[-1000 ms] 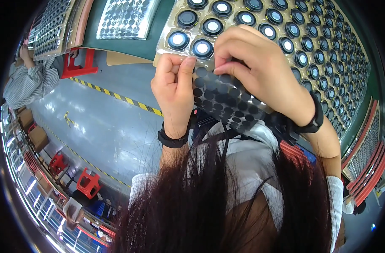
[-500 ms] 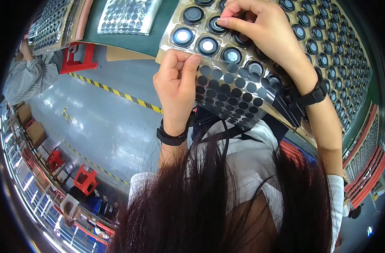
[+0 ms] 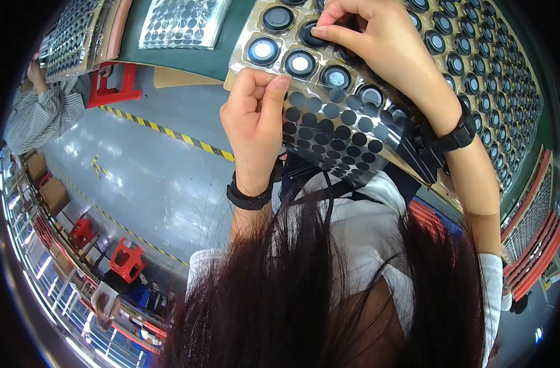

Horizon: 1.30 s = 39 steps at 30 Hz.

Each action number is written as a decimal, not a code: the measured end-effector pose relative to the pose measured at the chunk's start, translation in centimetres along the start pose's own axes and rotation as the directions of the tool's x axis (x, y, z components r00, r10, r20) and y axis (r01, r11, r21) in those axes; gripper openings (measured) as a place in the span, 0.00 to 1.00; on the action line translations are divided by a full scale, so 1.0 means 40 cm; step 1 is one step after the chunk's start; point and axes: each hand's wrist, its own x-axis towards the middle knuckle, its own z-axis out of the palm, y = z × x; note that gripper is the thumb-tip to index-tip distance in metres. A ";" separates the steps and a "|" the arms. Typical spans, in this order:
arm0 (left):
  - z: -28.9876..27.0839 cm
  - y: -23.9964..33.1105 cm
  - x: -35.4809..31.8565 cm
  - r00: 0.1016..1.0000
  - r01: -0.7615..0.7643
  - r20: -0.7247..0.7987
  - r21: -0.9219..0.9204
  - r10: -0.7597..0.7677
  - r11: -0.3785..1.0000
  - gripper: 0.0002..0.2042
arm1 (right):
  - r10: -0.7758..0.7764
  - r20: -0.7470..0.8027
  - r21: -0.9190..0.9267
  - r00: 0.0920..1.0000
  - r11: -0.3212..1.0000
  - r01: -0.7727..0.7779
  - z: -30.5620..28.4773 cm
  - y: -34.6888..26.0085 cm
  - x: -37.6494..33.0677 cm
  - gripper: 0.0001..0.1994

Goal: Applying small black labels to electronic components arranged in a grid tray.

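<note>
My left hand (image 3: 255, 122) pinches the upper left corner of a clear sheet of black round stickers (image 3: 335, 132), which hangs bent over the near edge of a tray. My right hand (image 3: 381, 46) is closed, thumb and fingertips together on a black round part (image 3: 310, 34) in the clear plastic tray (image 3: 237, 61). Whatever lies between those fingertips is hidden. Closer to my left hand, round parts with pale, shiny centres (image 3: 300, 63) sit in their pockets. Another part, with a dark centre (image 3: 278, 19), lies beyond them.
Many more black round parts (image 3: 471, 83) fill the tray to the right. On the green table (image 3: 169, 58) lies another sticker sheet (image 3: 185, 24). Stacked trays (image 3: 77, 37) stand at the far left, near a red stool (image 3: 117, 89) and a person in a striped sleeve (image 3: 47, 116).
Both hands have shifted very slightly left. The part under my right fingertips showed a light patch before and looks dark now. My left hand keeps its hold on the sticker sheet.
</note>
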 end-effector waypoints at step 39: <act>0.029 0.025 -0.018 0.995 0.067 -0.071 -0.096 -0.074 0.993 0.07 | -0.203 -0.021 -0.160 0.979 0.967 0.197 0.003 -0.032 -0.141 0.06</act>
